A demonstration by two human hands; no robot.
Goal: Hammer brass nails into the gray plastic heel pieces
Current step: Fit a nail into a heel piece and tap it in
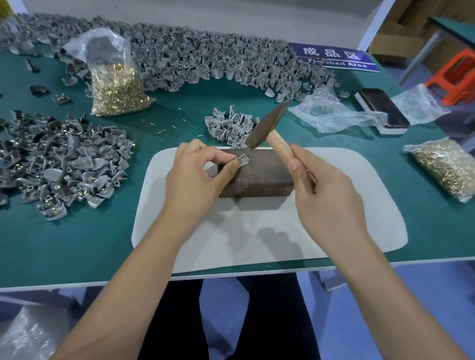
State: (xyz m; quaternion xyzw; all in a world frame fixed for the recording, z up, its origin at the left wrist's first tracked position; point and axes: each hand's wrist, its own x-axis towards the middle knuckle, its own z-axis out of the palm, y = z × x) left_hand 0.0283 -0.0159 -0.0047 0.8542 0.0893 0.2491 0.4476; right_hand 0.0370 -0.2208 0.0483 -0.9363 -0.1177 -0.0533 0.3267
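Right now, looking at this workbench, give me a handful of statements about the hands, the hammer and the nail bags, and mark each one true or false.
1. The left hand pinches a gray heel piece on top of the dark block. True.
2. The right hand holds the hammer by its metal head. False: it grips the wooden handle, and the head is raised above the block.
3. The block sits on a pale mat. True.
4. Only one bag of brass nails is on the table. False: one bag stands at the left rear, another lies at the right.
5. The blue sign lies beside the left hand. False: it is at the far right rear.
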